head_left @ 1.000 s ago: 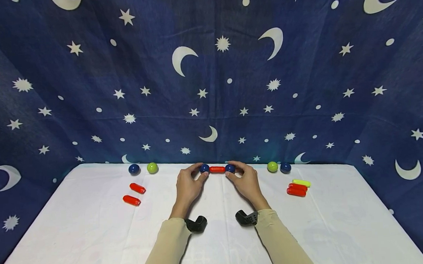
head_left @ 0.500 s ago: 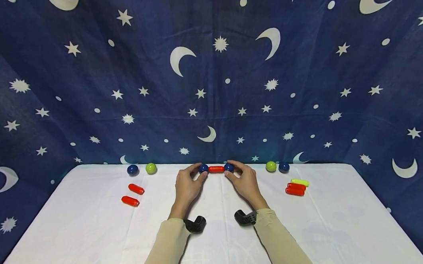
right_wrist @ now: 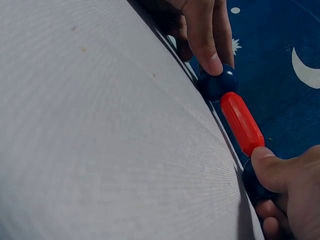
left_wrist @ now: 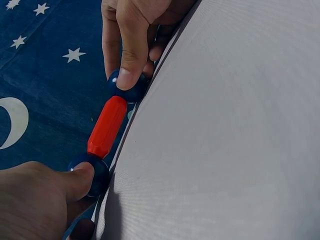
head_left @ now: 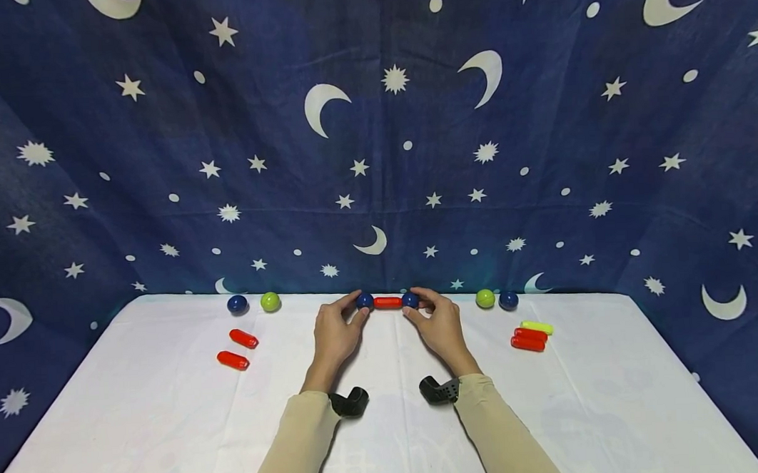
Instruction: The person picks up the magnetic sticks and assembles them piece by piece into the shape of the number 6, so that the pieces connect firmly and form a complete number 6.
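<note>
- The bench (head_left: pixel 170 433) stands before a hanging cloth (head_left: pixel 373 122).
- At the far middle edge, a rod (head_left: pixel 387 302) lies between two balls, one at each end.
- The left hand (head_left: pixel 336 333) holds the left ball (head_left: pixel 364 301), and the right hand (head_left: pixel 440 326) holds the right ball (head_left: pixel 410 299).
- Two more balls (head_left: pixel 254 303) sit far left, with two rods (head_left: pixel 238 349) before them.
- Two balls (head_left: pixel 497 299) sit far right, with three rods (head_left: pixel 532 334) before them.

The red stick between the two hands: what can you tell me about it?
The red stick is a short, glossy, plastic-looking capsule with rounded ends. It lies level at the far edge of the white table, a dark blue ball joined at each end. The left hand pinches one ball, the right hand the other.
</note>
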